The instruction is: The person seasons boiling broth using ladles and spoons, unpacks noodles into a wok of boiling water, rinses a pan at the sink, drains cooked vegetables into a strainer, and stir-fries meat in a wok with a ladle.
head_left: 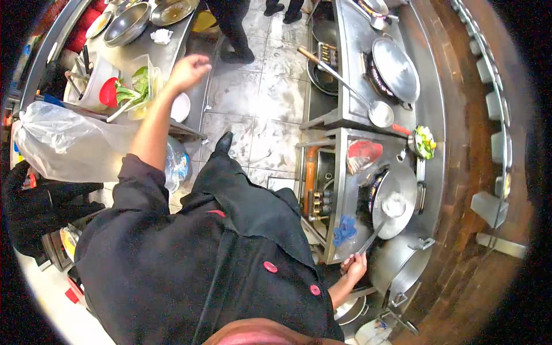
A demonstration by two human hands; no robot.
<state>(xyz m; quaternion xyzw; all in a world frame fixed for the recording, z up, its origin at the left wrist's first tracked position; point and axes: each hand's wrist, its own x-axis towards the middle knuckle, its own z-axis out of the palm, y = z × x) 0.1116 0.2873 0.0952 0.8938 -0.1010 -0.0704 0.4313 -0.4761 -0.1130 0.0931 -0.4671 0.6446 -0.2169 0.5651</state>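
Note:
My right hand (pixel 355 267) is closed around the handle end of a ladle (pixel 374 237). The ladle's bowl rests inside a wok (pixel 401 179) on the stove at the right. Over the left counter's edge, my left hand (pixel 191 72) reaches out with loosely bent fingers, and nothing shows in it. Close by it stands a clear plastic container (pixel 150 86) with leafy greens (pixel 138 85) in and over it. A white bowl (pixel 180 107) sits below that hand, and a crumpled white cloth or paper (pixel 161 37) lies above it.
Another wok (pixel 395 69) and a second ladle (pixel 379 114) occupy the far stove. A blue cloth (pixel 345 230), a red-and-white cloth (pixel 364 156) and a large pot (pixel 402 267) are near my right hand. Metal bowls (pixel 127 24) fill the left counter. Other people's legs (pixel 231 26) stand ahead.

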